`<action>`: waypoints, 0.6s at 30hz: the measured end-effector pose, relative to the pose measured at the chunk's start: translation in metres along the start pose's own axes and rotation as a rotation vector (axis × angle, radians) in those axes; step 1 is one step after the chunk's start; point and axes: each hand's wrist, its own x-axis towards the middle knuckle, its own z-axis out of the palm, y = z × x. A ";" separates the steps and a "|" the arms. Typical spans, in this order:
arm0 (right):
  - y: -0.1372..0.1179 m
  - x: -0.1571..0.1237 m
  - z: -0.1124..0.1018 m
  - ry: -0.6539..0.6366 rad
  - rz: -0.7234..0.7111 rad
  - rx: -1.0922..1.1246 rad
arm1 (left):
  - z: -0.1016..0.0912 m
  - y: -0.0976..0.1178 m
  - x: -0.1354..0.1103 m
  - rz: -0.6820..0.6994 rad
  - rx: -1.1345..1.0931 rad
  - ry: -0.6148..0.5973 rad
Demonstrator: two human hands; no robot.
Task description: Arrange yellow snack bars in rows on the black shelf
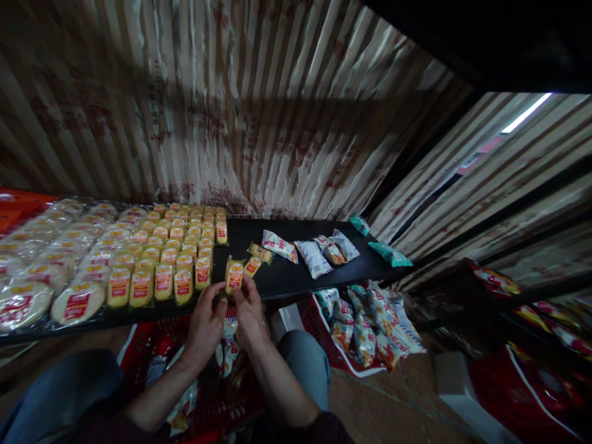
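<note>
A small wrapped cake, yellow with an orange-red label, stands tilted at the shelf's front edge. My left hand pinches it from the left, and my right hand closes on its right side with fingertips at the lower corner. Just behind lie a second wrapped cake and another pack, both loose. To the left, similar wrapped cakes stand in tight rows, reaching back toward the wall. The gap between those rows and the held cake shows the dark shelf.
Large round wrapped cakes fill the shelf's left end. Snack bags and green packs lie to the right. Below are a red basket of bags and another red basket between my knees. Striped sheeting hangs behind.
</note>
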 end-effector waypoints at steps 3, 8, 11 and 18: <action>-0.003 0.010 0.004 0.007 -0.002 -0.015 | 0.001 0.002 0.005 0.013 -0.004 0.018; -0.008 0.031 0.012 0.005 -0.018 -0.041 | 0.006 0.009 0.016 0.008 -0.017 -0.010; -0.010 0.047 0.016 -0.001 -0.032 -0.070 | 0.010 0.015 0.024 -0.008 -0.027 -0.015; -0.006 0.088 0.028 -0.059 -0.063 -0.105 | 0.020 0.026 0.051 0.021 -0.067 -0.021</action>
